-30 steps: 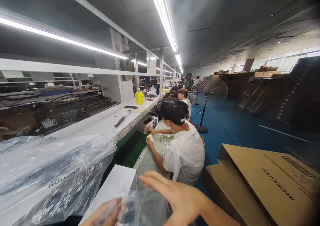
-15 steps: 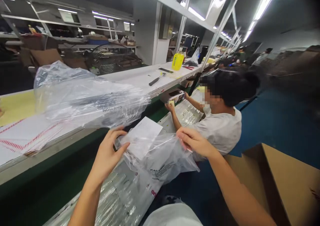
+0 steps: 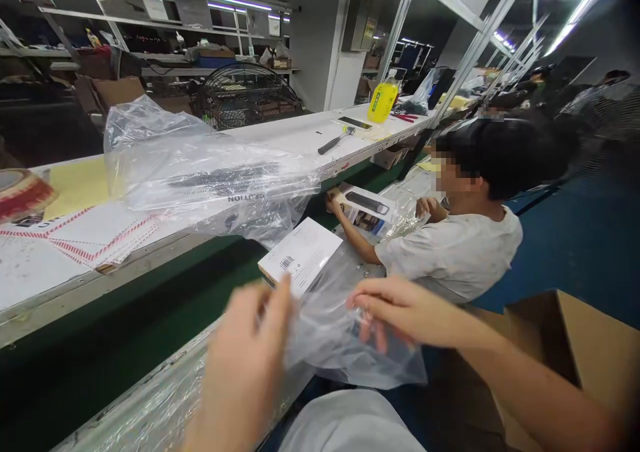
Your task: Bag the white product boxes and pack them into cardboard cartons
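A clear plastic bag (image 3: 340, 349) stretches between my two hands, low in front of me. My left hand (image 3: 250, 352), smeared by motion, is closed at the bag's left edge. With thumb and fingers pinched, my right hand (image 3: 400, 309) grips the bag's upper right side. Just beyond the bag lies a white box (image 3: 307, 255) with printed text and a barcode facing up. Its near end is hidden behind my left hand and the bag.
A bench (image 3: 280, 122) on the left bears a large plastic bag (image 3: 210, 172), a tape roll (image 3: 23, 195), a hammer-like tool (image 3: 335, 141) and a yellow jug (image 3: 383, 99). A co-worker (image 3: 455, 239) sits ahead, handling a printed box (image 3: 367, 209). An open carton (image 3: 595, 345) stands right.
My left hand has come nearer and lower, and the bag has drawn back from the white box, whose barcode now shows. The co-worker's box has turned. The view has shifted.
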